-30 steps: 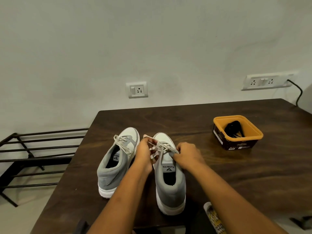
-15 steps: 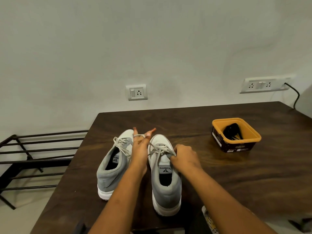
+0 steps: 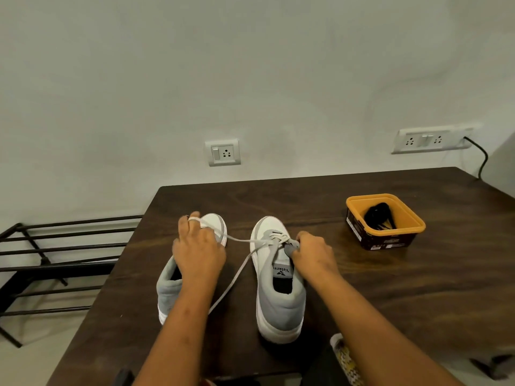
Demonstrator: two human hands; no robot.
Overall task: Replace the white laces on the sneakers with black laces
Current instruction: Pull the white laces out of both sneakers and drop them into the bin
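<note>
Table (image 3: 390, 302) of dark wood, bearing left sneaker (image 3: 167, 291) under left hand (image 3: 199, 253), fingers curled round white lace (image 3: 237, 274) drawn sideways from right sneaker (image 3: 278, 305), itself gripped near the tongue by right hand (image 3: 313, 253); black laces (image 3: 379, 217) in orange tub (image 3: 384, 242), well apart to the right.

Two sneakers on the table (image 3: 418, 288), toes at 12 o'clock. Right hand (image 3: 315, 254) grips the right sneaker (image 3: 278, 305) up by the tongue. Left hand (image 3: 199, 252), at 9 o'clock from it over the left sneaker (image 3: 167, 293), has the white lace (image 3: 232, 280) hooked round a finger, stretched tight. Tub (image 3: 415, 221) with black laces (image 3: 376, 215) sits at 2 o'clock.
</note>
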